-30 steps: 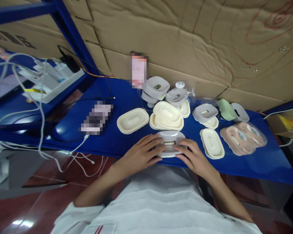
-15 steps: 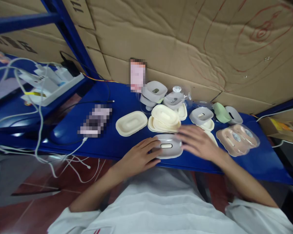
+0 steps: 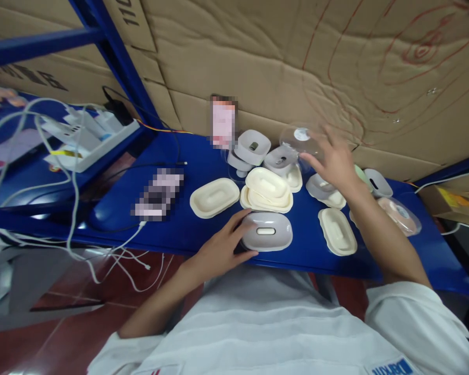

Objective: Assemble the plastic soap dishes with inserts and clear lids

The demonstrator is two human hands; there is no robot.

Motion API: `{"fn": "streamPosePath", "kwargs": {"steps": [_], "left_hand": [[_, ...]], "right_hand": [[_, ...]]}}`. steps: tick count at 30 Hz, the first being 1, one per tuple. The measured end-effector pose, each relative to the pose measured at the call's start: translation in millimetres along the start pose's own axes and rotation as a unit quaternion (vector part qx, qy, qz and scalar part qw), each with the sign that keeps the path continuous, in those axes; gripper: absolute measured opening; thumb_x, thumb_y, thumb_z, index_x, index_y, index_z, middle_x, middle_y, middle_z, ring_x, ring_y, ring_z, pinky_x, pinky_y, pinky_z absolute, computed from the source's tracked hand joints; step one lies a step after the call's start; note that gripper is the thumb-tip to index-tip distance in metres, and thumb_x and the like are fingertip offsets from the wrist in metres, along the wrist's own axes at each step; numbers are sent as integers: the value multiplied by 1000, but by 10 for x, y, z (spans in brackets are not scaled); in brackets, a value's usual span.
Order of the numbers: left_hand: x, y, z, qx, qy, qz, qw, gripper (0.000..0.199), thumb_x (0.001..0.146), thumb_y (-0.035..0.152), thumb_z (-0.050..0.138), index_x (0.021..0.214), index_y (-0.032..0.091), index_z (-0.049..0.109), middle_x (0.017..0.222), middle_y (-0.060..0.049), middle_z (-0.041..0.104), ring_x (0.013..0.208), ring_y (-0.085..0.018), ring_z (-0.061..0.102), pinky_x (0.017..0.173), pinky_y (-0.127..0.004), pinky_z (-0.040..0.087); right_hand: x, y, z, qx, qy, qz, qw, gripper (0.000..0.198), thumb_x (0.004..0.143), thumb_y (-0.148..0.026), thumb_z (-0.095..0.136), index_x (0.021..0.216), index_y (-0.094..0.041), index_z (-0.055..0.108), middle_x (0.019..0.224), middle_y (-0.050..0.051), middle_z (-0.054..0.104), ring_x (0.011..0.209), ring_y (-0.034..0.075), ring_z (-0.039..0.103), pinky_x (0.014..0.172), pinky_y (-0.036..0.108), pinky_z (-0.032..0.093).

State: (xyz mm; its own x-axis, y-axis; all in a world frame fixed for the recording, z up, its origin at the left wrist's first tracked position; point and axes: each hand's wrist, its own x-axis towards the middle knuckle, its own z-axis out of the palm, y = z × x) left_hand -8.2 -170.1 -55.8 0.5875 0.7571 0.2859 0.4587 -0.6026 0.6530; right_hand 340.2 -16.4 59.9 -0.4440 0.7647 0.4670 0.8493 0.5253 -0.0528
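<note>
A grey oval soap dish (image 3: 269, 231) lies near the front edge of the blue shelf (image 3: 187, 229). My left hand (image 3: 222, 248) rests on its left end, fingers curled around the rim. My right hand (image 3: 334, 161) is raised over the back of the shelf and grips a clear plastic lid (image 3: 300, 139) with a round white sticker. Below that lid stands a grey dish (image 3: 278, 159) on a cream tray.
Cream trays (image 3: 213, 197) (image 3: 268, 190) (image 3: 336, 231) lie across the shelf, with grey dishes (image 3: 252, 146) (image 3: 377, 182) and bagged pink dishes (image 3: 400, 214) at the right. A phone (image 3: 158, 194), white cables (image 3: 68, 208) and a power strip tray (image 3: 84, 136) sit left. Cardboard (image 3: 297, 62) forms the back wall.
My right hand left the grey dish, swept right and back, and now holds the clear lid lifted off the stack. My left hand stayed on the dish.
</note>
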Motion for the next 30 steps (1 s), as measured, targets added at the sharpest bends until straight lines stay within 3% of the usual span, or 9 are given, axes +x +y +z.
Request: {"fn": "streamPosePath", "kwargs": {"steps": [2, 6, 9, 13, 21, 26, 30], "left_hand": [[14, -16, 6, -32, 9, -25, 999, 79, 93, 33, 85, 160, 29, 43, 171, -16, 40, 156, -35, 50, 125, -57, 50], [34, -62, 19, -81, 12, -56, 995, 110, 87, 33, 91, 171, 30, 19, 170, -18, 44, 157, -38, 48, 129, -60, 44], [39, -70, 11, -101, 6, -63, 993, 117, 86, 34, 91, 172, 31, 13, 171, -18, 43, 157, -38, 49, 129, -60, 44], [50, -54, -16, -105, -9, -63, 992, 112, 88, 41, 90, 172, 32, 16, 173, -17, 40, 159, -38, 46, 130, -59, 42], [54, -72, -36, -96, -33, -42, 994, 93, 95, 50, 81, 170, 36, 29, 171, -12, 43, 157, -35, 47, 131, -58, 42], [34, -81, -41, -75, -40, -20, 996, 93, 97, 51, 79, 171, 38, 25, 173, -12, 40, 159, -35, 45, 130, -58, 44], [-12, -84, -59, -46, -12, 1, 999, 89, 100, 50, 75, 172, 36, 25, 179, -13, 29, 165, -36, 34, 131, -59, 41]], "right_hand": [[-428, -219, -94, 26, 44, 33, 998, 62, 108, -53, 55, 164, -28, 47, 167, 15, 48, 155, 40, 46, 124, 67, 42], [-1270, -756, 20, 127, -73, -4, 989, 58, 110, -48, 54, 166, -36, 45, 167, 9, 51, 154, 34, 49, 122, 60, 49], [-1576, -1117, 234, 143, -115, -25, 983, 65, 106, -46, 63, 167, -34, 44, 173, 11, 42, 158, 34, 44, 125, 57, 47], [-1565, -1337, 368, 143, -97, -48, 984, 71, 105, -45, 65, 170, -35, 38, 174, 13, 40, 158, 34, 45, 126, 57, 47], [-1587, -1326, 327, 145, -99, -76, 981, 92, 100, -39, 73, 175, -39, 19, 181, 15, 23, 164, 36, 35, 127, 59, 46], [-1528, -1385, 279, 131, -87, -83, 984, 92, 100, -40, 73, 175, -37, 21, 176, 17, 34, 158, 34, 46, 121, 52, 55], [-1537, -1311, -53, 69, -3, -87, 994, 96, 99, -36, 76, 175, -42, 18, 168, 12, 47, 146, 36, 61, 115, 49, 61]]}}
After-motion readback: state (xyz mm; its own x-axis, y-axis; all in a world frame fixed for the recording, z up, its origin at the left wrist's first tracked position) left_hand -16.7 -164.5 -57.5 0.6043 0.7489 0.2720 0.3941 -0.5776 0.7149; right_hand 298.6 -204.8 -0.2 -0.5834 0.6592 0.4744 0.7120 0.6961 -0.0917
